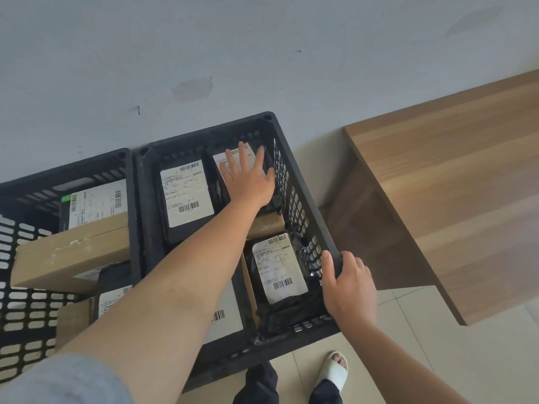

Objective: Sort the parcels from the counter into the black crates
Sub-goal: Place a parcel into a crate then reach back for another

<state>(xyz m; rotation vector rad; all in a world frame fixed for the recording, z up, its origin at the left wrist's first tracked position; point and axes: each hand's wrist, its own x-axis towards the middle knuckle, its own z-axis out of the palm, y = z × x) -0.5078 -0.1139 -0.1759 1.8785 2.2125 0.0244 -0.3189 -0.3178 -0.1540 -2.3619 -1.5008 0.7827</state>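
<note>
Two black crates stand side by side against the wall. The right crate (294, 182) holds several black bagged parcels with white labels. My left hand (248, 177) lies flat, fingers spread, on the far-right parcel (223, 158) in it. A labelled parcel (186, 193) sits to its left and another (280, 269) nearer me. My right hand (347, 284) grips the right crate's near-right rim, thumb inside. The left crate (26, 231) holds a long cardboard box (70, 252), a labelled parcel (96, 202) behind it and a black bag (113, 290) in front.
A wooden counter (455, 176) stands to the right of the crates, its top bare where visible. The grey wall (204, 53) runs behind the crates. My feet, one in a white slipper (335, 371), stand on the tiled floor just before the right crate.
</note>
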